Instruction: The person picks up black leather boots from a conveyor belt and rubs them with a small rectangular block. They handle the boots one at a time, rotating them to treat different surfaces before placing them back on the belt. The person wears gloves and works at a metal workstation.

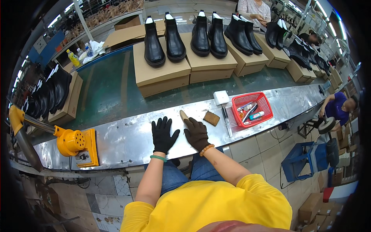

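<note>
Left hand [164, 134] is splayed, empty; can't tell if right hand [196, 135] has its fingers gripping the tan tool [183, 115]. A bump might roll it off the tabletop [133, 133]'s far edge.

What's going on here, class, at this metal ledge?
A person in dark gloves has the left hand spread flat on the metal ledge. The right hand is at a slim tan piece; its grip is unclear. A brown block and red basket lie to the right. Beyond, black boots stand on cardboard boxes.
</note>
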Available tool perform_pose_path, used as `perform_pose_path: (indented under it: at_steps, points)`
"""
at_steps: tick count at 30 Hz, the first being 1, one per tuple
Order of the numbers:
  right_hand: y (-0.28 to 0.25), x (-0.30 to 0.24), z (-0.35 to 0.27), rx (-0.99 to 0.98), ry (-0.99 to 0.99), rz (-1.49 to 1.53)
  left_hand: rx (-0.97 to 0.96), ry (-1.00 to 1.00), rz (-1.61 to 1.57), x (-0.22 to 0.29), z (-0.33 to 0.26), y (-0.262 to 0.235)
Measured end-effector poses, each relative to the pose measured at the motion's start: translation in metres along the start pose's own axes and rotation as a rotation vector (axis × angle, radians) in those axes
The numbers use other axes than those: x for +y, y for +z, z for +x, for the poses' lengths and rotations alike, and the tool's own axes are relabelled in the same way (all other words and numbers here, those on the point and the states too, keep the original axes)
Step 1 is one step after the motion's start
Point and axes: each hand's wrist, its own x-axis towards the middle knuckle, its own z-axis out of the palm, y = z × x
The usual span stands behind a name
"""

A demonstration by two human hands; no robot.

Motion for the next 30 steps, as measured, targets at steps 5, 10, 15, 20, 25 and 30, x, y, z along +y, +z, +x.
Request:
perform_pose_path:
  at_steps: [5,10,15,20,25,30]
  points:
    - [0.001,0.007,-0.004,0.017,-0.203,0.143,0.053,-0.004,-0.038,0.001,0.001,-0.001]
    - [0.006,0.012,-0.007,0.064,-0.259,0.287,0.010,0.094,-0.036,-0.007,0.003,0.009]
    - [0.006,0.012,-0.006,0.124,-0.075,0.546,0.074,0.071,-0.091,-0.015,-0.004,0.014]
    - [-0.006,0.007,-0.026,0.121,0.010,0.757,0.081,0.131,-0.115,-0.007,-0.001,0.010]
    - [-0.005,0.005,-0.036,0.035,0.119,0.748,-0.003,0.179,-0.163,-0.012,-0.002,0.010]
    - [0.003,0.001,-0.016,0.033,-0.249,0.666,-0.084,0.251,-0.151,-0.007,0.002,0.000]
